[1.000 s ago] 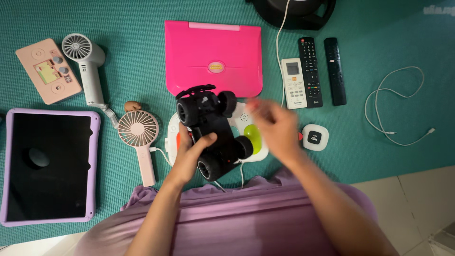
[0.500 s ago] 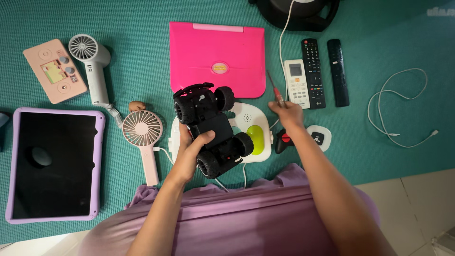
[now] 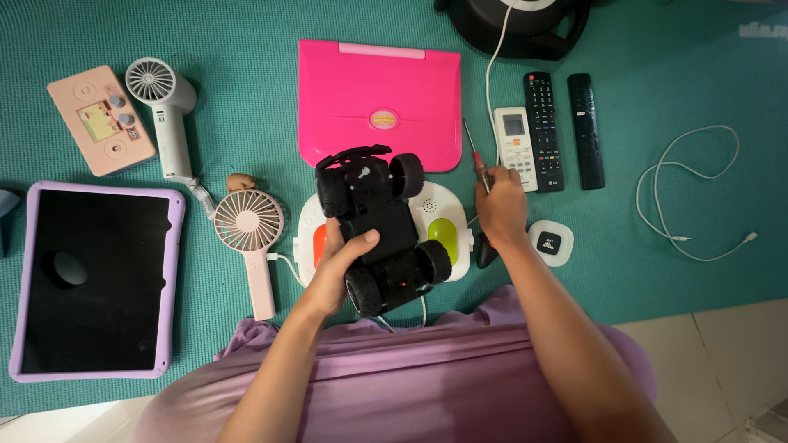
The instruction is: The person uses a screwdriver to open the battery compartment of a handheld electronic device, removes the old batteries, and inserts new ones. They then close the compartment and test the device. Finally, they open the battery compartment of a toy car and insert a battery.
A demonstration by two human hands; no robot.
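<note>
Fingers (image 3: 353, 246) of the left hand (image 3: 332, 275) are wrapped around the black toy monster truck (image 3: 379, 226), which is held belly-up at frame centre, above a white toy console (image 3: 447, 217) with orange and green buttons. The right hand (image 3: 501, 209) is closed on a screwdriver (image 3: 476, 160), its thin shaft pointing toward the upper frame and its dark handle end showing below the wrist. A second ago that hand hovered empty and blurred over the console; half a second ago the tool was being taken up just right of the console; now it is gripped firmly, while the truck has barely shifted. In judgement, the tool is ready and the upturned chassis is what it is meant for.

To the right of the tool hand, three remotes (image 3: 542, 131) lie near and a white round puck (image 3: 548, 242) lies just beside the wrist, so room on that side is tight. A white cable (image 3: 698, 197) is looped well apart at right. A closed pink toy laptop (image 3: 377, 102) sits just above the truck. At left a pink handheld fan (image 3: 249, 234), a white hair dryer (image 3: 164, 115), a pink gadget (image 3: 101, 121) and a purple-cased tablet (image 3: 90, 279) are spread on the teal mat (image 3: 657, 66). The mat edge meets pale floor at lower right.
</note>
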